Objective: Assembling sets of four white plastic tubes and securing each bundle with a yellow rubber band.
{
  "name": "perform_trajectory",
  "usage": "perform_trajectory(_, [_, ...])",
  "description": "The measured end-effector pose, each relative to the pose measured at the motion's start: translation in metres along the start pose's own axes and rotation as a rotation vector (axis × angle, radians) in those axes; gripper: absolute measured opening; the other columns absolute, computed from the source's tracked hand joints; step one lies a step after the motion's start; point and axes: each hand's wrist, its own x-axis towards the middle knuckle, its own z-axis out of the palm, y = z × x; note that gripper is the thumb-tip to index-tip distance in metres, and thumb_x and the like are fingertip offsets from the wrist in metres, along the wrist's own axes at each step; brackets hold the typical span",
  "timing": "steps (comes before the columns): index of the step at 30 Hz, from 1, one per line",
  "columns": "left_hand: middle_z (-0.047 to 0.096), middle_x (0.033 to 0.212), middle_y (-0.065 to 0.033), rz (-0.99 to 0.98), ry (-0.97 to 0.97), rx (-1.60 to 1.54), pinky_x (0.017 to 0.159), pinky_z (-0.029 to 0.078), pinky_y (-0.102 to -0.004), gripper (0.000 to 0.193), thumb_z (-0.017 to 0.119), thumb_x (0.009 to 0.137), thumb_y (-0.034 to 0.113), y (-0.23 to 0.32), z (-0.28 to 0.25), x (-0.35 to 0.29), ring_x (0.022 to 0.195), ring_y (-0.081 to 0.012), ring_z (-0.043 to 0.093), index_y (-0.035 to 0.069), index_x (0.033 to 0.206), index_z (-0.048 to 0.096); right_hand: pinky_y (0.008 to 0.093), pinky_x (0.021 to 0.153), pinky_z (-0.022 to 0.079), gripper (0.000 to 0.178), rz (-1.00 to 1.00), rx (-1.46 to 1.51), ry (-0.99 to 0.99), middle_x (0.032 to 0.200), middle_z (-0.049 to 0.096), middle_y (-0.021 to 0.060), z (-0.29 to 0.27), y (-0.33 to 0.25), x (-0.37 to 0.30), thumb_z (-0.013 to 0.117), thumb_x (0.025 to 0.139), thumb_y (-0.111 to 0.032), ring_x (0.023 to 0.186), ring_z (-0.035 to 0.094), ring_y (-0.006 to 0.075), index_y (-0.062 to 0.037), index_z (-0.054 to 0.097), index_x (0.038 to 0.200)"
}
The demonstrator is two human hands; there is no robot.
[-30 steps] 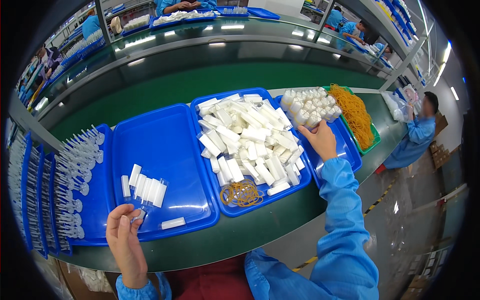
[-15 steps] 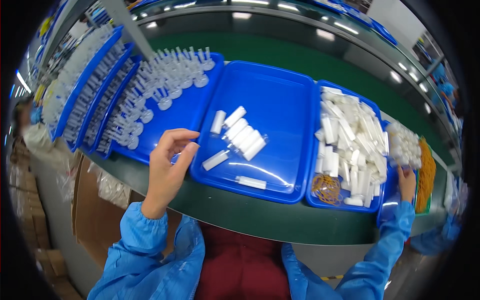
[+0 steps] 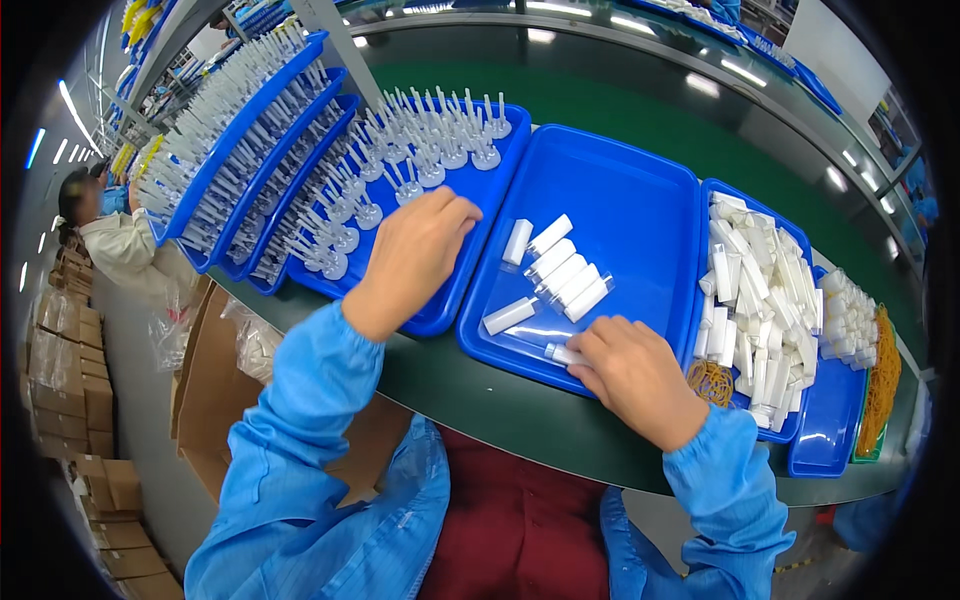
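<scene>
My left hand (image 3: 415, 262) hangs over the near right edge of a blue tray (image 3: 437, 312) that holds clear stemmed pieces (image 3: 425, 160) with round bases. Its fingers curl inward, and whatever they pinch is hidden. At the near edge of the middle blue tray (image 3: 650, 215), my right hand (image 3: 640, 380) closes its thumb and fingertips on the right end of a white rectangular piece (image 3: 563, 354) with a clear sleeve. Several similar white pieces (image 3: 560, 270) lie in that tray, most side by side in a slanted row.
Stacked blue trays (image 3: 245, 140) of stemmed pieces rise at the left. On the right, a blue tray holds heaped white pieces (image 3: 760, 300) and rubber bands (image 3: 710, 382). Beyond are whitish small parts (image 3: 848, 315) and more rubber bands (image 3: 884, 385). A person (image 3: 120, 235) is at far left.
My right hand has come left from the small parts to the white piece in the middle tray. My left hand has turned over and moved forward over the stemmed pieces' tray. The view has shifted.
</scene>
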Motion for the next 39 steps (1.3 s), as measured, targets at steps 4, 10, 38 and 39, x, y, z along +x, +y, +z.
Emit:
perform_trajectory(4, [0.062,0.085,-0.0119,0.071,-0.083,0.385,0.068,0.053,-0.0429,0.015,0.067,0.083,0.002,-0.051,0.006,0.014,0.081,-0.0322,0.067,0.006,0.095,0.061,0.0387,0.075,0.049,0.023,0.007,-0.293,-0.029,0.086,0.059,0.0096,0.000,0.007,0.010,0.074,0.074,-0.011,0.086,0.061,0.0270,-0.0054,0.060,0.090])
perform_trajectory(10, [0.062,0.089,-0.0126,-0.091,-0.173,0.555,0.068,0.053,-0.0443,0.018,0.063,0.080,-0.001,-0.073,0.004,0.003,0.081,-0.0324,0.067,0.006,0.095,0.056,0.0404,0.072,0.052,0.023,0.184,-0.122,0.050,0.085,0.061,0.0105,-0.006,0.015,-0.001,0.072,0.074,-0.006,0.084,0.062,0.0282,-0.0045,0.058,0.092])
perform_trajectory(38, [0.068,0.090,-0.0118,-0.426,-0.281,-0.269,0.076,0.053,-0.0355,0.020,0.071,0.089,0.004,-0.014,-0.036,-0.016,0.083,-0.0252,0.067,0.001,0.109,0.069,0.0243,0.065,0.049,0.051,0.551,0.797,0.340,0.086,0.063,0.0048,0.007,-0.012,-0.030,0.077,0.088,-0.008,0.070,0.059,0.0090,-0.0041,0.058,0.135])
perform_trajectory(39, [0.069,0.090,-0.0118,-0.400,-0.269,-0.267,0.076,0.053,-0.0350,0.021,0.072,0.088,0.004,-0.014,-0.034,-0.018,0.083,-0.0248,0.067,0.001,0.109,0.069,0.0242,0.065,0.049,0.051,0.547,0.800,0.334,0.086,0.063,0.0049,0.008,-0.012,-0.028,0.077,0.088,-0.008,0.070,0.059,0.0089,-0.0041,0.058,0.135])
